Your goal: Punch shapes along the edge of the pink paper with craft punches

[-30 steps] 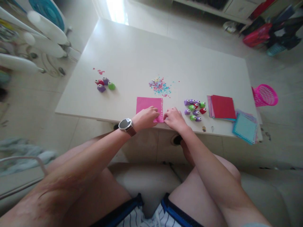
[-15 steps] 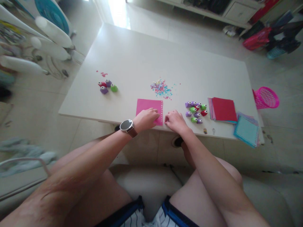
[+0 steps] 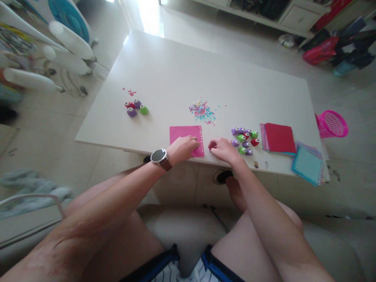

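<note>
Right hand [image 3: 223, 149] farther from pink paper [image 3: 183, 132], left hand [image 3: 184, 149] atop (watch [image 3: 159, 156] unreadable)

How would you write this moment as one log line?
left hand: on square pink paper sheet; right hand: curled beside it; multicoloured confetti pile: beyond sheet

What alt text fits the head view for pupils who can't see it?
A person's left hand rests on a flat rectangular pink paper sheet with pale dots along its right edge; the right hand is beside it. Tiny multicoloured pieces lie beyond, on a white rectangular table.
</note>
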{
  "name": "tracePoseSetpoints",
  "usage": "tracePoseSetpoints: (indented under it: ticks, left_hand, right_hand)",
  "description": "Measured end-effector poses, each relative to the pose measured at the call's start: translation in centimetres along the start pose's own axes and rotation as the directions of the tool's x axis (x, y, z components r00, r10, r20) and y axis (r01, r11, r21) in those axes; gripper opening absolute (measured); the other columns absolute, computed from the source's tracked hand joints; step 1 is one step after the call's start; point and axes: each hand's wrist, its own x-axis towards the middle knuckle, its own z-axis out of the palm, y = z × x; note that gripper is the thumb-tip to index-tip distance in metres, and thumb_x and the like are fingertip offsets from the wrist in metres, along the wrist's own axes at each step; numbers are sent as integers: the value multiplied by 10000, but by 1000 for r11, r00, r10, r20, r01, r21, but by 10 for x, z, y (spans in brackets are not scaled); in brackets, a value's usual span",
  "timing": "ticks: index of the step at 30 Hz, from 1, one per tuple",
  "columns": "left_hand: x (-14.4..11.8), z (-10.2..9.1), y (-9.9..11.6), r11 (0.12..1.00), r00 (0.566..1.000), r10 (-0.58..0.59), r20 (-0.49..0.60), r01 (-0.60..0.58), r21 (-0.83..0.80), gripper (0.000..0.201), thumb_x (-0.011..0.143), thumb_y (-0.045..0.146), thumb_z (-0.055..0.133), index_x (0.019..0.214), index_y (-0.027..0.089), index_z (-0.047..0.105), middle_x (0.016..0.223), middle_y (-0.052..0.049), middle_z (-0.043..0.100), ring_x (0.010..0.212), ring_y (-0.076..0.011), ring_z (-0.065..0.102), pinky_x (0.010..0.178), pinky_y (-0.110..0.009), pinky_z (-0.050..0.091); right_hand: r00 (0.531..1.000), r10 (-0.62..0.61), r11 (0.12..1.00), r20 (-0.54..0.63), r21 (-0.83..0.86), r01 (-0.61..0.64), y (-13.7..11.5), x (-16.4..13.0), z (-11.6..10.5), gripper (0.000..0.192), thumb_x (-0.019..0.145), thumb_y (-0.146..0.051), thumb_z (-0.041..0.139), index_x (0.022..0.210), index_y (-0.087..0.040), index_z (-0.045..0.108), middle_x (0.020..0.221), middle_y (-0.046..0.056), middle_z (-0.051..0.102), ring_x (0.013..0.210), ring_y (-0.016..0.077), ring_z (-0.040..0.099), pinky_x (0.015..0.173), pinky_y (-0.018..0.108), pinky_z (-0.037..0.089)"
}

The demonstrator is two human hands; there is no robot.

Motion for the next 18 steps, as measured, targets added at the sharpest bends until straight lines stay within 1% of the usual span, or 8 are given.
tracePoseSetpoints:
  ticks: [2,5,6,7,10,13,16,18]
  left_hand:
    - [0,-1,0,1000,1000,-2,4,2,-10,177,925,87,654,1006,182,780,1128,-110,768,1017,-253,744,799,-335,556]
    - [0,0,-1,1000,1000,2,-5,-2,-20,202,926,72,637,998,186,787,1112,-111,767,983,-246,747,792,-334,552]
    - [0,0,-2,1000,1000,4,-7,-4,-22,209,926,72,634,1001,188,790,1111,-113,766,980,-246,747,794,-336,554]
    - [0,1,-2,1000,1000,5,-9,-5,-25,213,926,74,633,1007,189,793,1112,-115,765,981,-247,746,798,-338,557]
    - [0,2,-3,999,1000,8,-6,-8,-32,222,929,80,633,1025,191,799,1125,-121,763,1001,-253,741,808,-343,565]
    - [1,3,-4,999,1000,20,4,-20,-36,227,932,77,632,1042,191,795,1137,-122,755,1036,-255,728,815,-342,572]
    - [1,5,-5,999,999,39,-18,-40,-32,212,924,77,668,1063,189,781,1193,-128,732,1147,-271,689,843,-344,584]
    - [1,7,-6,999,998,38,-50,-39,-30,233,911,86,714,1112,190,768,1257,-131,710,1224,-282,653,875,-347,590]
  right_hand:
    - [998,11,1000,-62,21,-10,1,2,2,377,879,-76,572,1128,-214,819,1201,102,835,1215,291,714,1100,456,471]
    - [968,19,999,-250,36,-10,7,5,3,552,879,-80,551,1394,-169,728,1412,169,755,1358,330,647,1156,489,452]
    - [958,18,999,-286,41,-7,9,6,3,576,882,-83,545,1432,-154,705,1444,182,735,1378,336,636,1170,493,447]
    - [955,18,999,-298,46,-5,11,6,3,576,886,-86,541,1436,-146,701,1451,185,730,1379,337,636,1179,490,446]
    - [967,18,999,-253,39,-8,13,5,2,483,911,-114,552,1348,-169,752,1397,157,761,1335,320,666,1181,460,455]
    - [982,-28,1000,-186,-1,28,11,1,1,399,935,-149,586,1284,-197,773,1370,128,773,1303,289,675,1156,409,469]
    - [984,-113,992,-135,-64,105,9,-5,0,347,916,-141,626,1224,-190,780,1322,122,772,1293,277,658,1123,367,479]
    - [985,-136,986,-110,-111,124,9,-8,-1,318,897,-110,636,1166,-185,788,1271,126,769,1271,279,651,1089,352,485]
